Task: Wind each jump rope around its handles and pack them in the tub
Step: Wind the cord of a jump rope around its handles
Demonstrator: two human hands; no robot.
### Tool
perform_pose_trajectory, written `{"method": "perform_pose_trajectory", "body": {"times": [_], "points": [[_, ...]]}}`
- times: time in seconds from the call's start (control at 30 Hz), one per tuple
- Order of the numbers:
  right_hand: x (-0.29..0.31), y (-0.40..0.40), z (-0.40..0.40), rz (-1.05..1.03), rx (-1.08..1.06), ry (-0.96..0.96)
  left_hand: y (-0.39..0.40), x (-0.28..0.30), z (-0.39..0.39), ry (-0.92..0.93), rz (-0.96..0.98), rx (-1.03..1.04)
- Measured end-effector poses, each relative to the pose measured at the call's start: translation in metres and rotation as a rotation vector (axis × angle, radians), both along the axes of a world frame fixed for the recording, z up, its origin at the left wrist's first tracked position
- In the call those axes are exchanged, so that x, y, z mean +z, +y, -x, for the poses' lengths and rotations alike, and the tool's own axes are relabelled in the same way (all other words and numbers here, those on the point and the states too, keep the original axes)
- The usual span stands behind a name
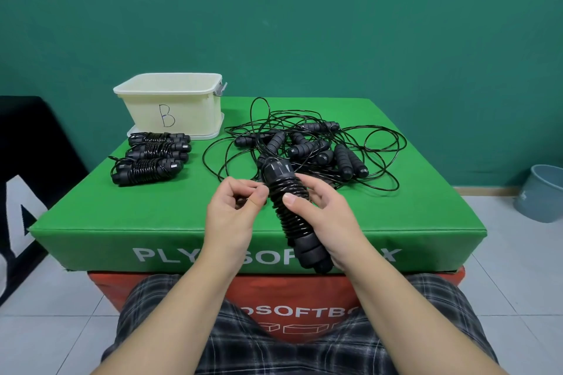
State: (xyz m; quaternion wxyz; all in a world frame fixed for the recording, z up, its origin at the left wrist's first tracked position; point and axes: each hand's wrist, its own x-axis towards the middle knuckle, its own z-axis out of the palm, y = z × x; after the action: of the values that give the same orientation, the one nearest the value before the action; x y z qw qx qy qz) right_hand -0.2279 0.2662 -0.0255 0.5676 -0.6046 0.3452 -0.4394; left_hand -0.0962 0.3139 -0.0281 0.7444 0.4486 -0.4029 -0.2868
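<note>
My right hand [324, 216] grips a pair of black jump rope handles [288, 207], held together and tilted, with black cord coiled around their upper half. My left hand [236, 207] pinches the thin cord right beside the coils. A cream tub [173, 103] marked "B" stands at the back left of the green foam box [122, 207]. Three wound ropes [152, 157] lie in a row in front of the tub. A tangled heap of loose ropes [310, 146] with several black handles covers the back right.
The green box sits on an orange foam box [304, 307]. A grey-blue bucket [540, 198] stands on the tiled floor at the right. A black padded object [27, 161] is at the left. My knees in plaid shorts are below.
</note>
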Motion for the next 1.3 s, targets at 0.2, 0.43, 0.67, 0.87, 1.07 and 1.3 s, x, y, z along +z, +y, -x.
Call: {"method": "perform_pose_trajectory", "body": {"times": [0.2,0.43,0.67,0.87,1.07,1.3], "points": [[-0.001,0.001,0.002,-0.010,0.141,-0.034,-0.004,0.001,0.006,0.255,-0.043,-0.152],[-0.004,0.005,0.000,0.029,0.172,0.060,0.002,-0.001,-0.002,0.365,-0.303,-0.453],[-0.005,0.000,0.000,0.299,0.018,0.220,0.003,-0.007,0.000,0.428,-0.286,-0.379],[-0.010,0.001,-0.003,0.671,-0.076,0.325,0.005,-0.008,0.002,0.299,-0.328,-0.242],[-0.007,0.001,-0.002,0.648,-0.133,0.371,0.005,-0.015,0.004,0.214,-0.381,-0.172],[-0.013,0.009,-0.007,0.737,-0.192,0.489,0.006,-0.018,0.008,0.151,-0.417,-0.184]]}}
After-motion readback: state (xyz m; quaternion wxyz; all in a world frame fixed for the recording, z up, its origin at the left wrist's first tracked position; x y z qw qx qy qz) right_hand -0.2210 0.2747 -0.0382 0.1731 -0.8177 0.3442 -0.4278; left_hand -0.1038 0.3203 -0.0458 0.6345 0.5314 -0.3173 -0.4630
